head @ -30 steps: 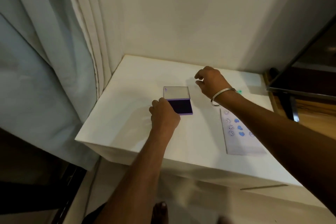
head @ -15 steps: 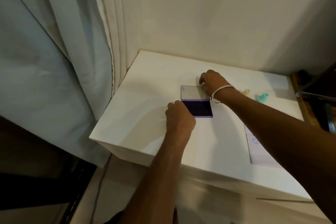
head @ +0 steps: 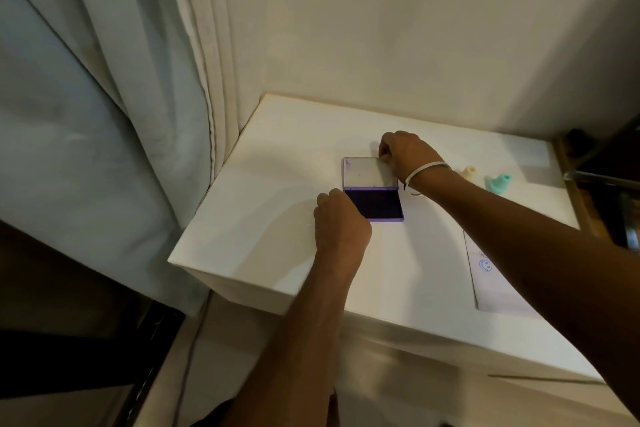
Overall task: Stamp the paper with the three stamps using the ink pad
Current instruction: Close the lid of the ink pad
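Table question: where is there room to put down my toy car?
The table is bare left of the ink pad, toward the curtain, and along the wall behind it. It is crowded around the pad, where both hands work, and rightward by the two stamps and paper.

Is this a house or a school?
Probably a room at home: long pale fabric curtains hang by a plain cream wall, and a small white table sits in the corner.

White table [head: 263, 218]: open ink pad [head: 374, 203] centre; cream stamp [head: 468, 173], teal stamp [head: 498, 182] right rear; paper [head: 491, 284] right.
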